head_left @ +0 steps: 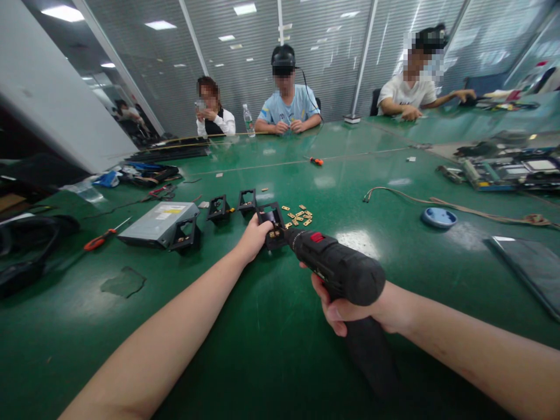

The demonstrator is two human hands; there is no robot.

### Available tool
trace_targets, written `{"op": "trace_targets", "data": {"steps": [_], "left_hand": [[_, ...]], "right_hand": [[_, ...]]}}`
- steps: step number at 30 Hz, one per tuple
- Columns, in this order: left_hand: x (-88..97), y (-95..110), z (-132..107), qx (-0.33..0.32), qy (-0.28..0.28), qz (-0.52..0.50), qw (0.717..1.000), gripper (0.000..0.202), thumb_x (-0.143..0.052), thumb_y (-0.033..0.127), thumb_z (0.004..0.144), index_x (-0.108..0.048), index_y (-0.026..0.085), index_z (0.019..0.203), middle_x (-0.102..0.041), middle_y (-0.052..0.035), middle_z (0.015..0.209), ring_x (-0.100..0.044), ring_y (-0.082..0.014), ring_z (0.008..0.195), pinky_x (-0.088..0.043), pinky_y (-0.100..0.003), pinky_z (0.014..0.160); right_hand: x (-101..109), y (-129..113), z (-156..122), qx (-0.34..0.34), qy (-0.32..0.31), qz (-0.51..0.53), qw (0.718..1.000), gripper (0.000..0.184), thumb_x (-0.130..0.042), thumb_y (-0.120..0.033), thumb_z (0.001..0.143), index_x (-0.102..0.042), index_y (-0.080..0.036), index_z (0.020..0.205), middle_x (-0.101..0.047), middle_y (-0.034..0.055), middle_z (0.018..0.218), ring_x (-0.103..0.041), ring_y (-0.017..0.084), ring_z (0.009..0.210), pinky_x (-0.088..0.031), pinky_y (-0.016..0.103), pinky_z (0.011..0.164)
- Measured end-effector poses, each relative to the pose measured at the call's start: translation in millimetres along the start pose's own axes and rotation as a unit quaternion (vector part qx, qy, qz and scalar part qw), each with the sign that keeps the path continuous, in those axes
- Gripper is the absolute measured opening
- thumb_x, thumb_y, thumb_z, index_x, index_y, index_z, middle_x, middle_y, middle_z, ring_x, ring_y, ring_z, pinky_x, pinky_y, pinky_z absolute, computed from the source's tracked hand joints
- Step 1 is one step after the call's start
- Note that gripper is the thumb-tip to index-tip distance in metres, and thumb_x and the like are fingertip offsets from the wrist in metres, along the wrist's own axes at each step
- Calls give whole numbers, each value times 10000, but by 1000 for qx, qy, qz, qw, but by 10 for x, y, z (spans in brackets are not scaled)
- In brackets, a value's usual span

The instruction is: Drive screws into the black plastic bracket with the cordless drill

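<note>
My left hand (254, 238) is closed around the left side of a black plastic frame (275, 239) with brass-coloured pieces inside it. In my right hand (335, 309) is a black cordless drill (336, 262) with a red switch on top, gripped by its handle. The drill's front end points left and meets the frame's right side; whether the bit touches a screw is hidden. Just beyond the frame lie several small brass plates (300, 217). Similar black frames stand to the left: one (247, 201) close by, another (218, 209) farther left, and a third (186, 235) against a silver drive.
The silver optical drive (153, 224) and an orange screwdriver (100, 240) lie left on the green table (245, 350). A blue round lid (438, 217), a cable (472, 208), a dark flat panel (531, 268) and circuit boards (516, 169) lie right. Three people sit across the table.
</note>
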State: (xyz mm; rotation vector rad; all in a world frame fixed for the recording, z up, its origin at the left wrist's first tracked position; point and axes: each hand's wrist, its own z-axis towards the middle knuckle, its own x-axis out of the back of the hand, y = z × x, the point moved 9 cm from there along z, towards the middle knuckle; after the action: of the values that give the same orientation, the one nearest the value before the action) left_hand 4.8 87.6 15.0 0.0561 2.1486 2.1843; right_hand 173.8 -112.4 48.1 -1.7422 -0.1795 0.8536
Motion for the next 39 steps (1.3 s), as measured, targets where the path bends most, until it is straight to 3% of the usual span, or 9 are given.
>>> {"op": "trace_targets", "data": {"steps": [14, 23, 29, 39], "left_hand": [[-18, 17, -8, -3, -6, -4, 1000, 335, -720, 248, 628, -629, 217, 949, -710, -3, 888, -670, -217, 871, -557, -362, 853], [11, -40, 22, 4, 1, -3, 1000, 357, -724, 258, 621, -627, 223, 962, -700, 4, 872, -668, -212, 848, -562, -370, 860], [8, -19, 1, 11, 5, -12, 1000, 353, -729, 251, 622, -642, 225, 963, -719, -11, 898, -689, -224, 876, -578, -366, 833], [-1, -71, -10, 43, -11, -42, 998, 462, -824, 427, 691, -649, 229, 1070, -736, -18, 935, -713, -212, 843, -586, -362, 803]], "right_hand": [[-11, -19, -10, -3, 8, 1, 1000, 511, -982, -243, 674, -682, -157, 1079, -701, -14, 736, -679, 157, 529, -540, 267, 504], [70, 104, 7, -10, -3, -1, 1000, 467, -970, -216, 698, -691, -164, 1069, -707, -15, 747, -697, 163, 552, -551, 266, 518], [20, 29, 5, -2, -2, 0, 1000, 471, -971, -222, 685, -685, -163, 1055, -694, -20, 735, -688, 156, 539, -538, 254, 499], [25, 46, 33, -3, 2, -6, 1000, 572, -995, -235, 635, -680, -164, 1107, -689, -31, 719, -682, 159, 508, -542, 268, 505]]}}
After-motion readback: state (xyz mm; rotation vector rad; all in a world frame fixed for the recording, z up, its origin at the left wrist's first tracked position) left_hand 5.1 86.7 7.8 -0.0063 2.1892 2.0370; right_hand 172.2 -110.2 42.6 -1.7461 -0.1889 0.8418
